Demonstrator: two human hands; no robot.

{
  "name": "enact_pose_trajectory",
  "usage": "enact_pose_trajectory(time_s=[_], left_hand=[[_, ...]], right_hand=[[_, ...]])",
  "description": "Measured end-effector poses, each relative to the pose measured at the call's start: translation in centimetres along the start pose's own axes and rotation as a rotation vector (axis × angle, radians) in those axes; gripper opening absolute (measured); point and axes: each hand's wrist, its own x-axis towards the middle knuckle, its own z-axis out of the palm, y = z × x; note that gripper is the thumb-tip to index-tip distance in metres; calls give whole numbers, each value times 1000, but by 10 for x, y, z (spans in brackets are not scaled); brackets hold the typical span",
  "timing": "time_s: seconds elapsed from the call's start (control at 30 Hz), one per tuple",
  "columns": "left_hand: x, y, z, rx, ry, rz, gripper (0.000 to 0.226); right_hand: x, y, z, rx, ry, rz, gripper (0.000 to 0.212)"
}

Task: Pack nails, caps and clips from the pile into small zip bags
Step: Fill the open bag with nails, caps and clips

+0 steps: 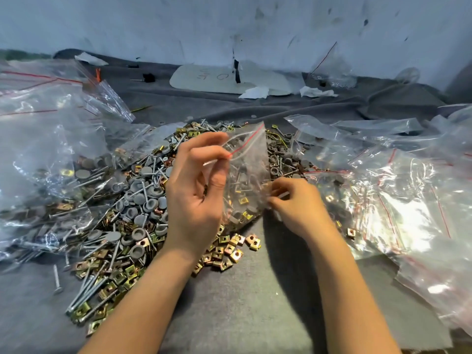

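Head view, one frame. Small zip bag is held off the surface, above the near edge of the pile. Left-hand grip: thumb and forefinger pinch the bag at its red zip line, near that strip's lower end; the other fingers are loosely spread. Right-hand grip: fingers curled, pinching the bag's right edge lower down; exactly which fingers meet is blurred. The bag hangs tilted, zip end up and away, and its bottom corner is heavy with yellow clips and grey caps. Thin shafts inside are probably nails, though the film glare hides them. Whether the mouth is sealed I cannot tell; the two pale tracks beside the red line look slightly apart. Judgement: this bag has its load and the step in hand is closing it, not picking. The next move calls for both grips on the zip strip, tracks lined up, then a pinch run along its length while the contents stay low so no nail point catches the film. The pile holds loose nails, caps and clips in quantity, so much of the task remains. Filled bags lie heaped to the right of the pile, more bags to the left, and a white card lies at the back by the wall.
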Motion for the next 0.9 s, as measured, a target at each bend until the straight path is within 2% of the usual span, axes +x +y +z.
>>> enact_pose_trajectory(time_s=[0.1, 0.27, 0.33, 0.4, 0.47, 0.53, 0.63, 0.8, 0.9], left_hand=[[1, 1, 0, -23, -1, -23, 17], [-1, 4, 0, -22, -44, -12, 16], [-2, 5, 0, 11, -80, 18, 14], [-3, 7, 1, 51, -140, 86, 13], [-4, 9, 2, 102, -198, 182, 13], [-5, 9, 4, 124, -237, 256, 12], [-7, 11, 6, 112, -263, 289, 11], [-7, 12, 6, 108, -242, 283, 11], [-7, 10, 6, 74, -224, 261, 10]], right_hand=[[2, -4, 5, -104, -39, -15, 9], [2, 0, 3, -89, 30, -41, 9], [0, -1, -3, 68, 155, -93, 9], [-6, -9, -18, 362, 310, -170, 9], [-17, -19, -38, 601, 449, -316, 11], [-29, -30, -55, 713, 497, -467, 14], [-42, -42, -64, 718, 454, -554, 17], [-43, -43, -59, 514, 304, -577, 11], [-43, -41, -57, 480, 257, -571, 9]])
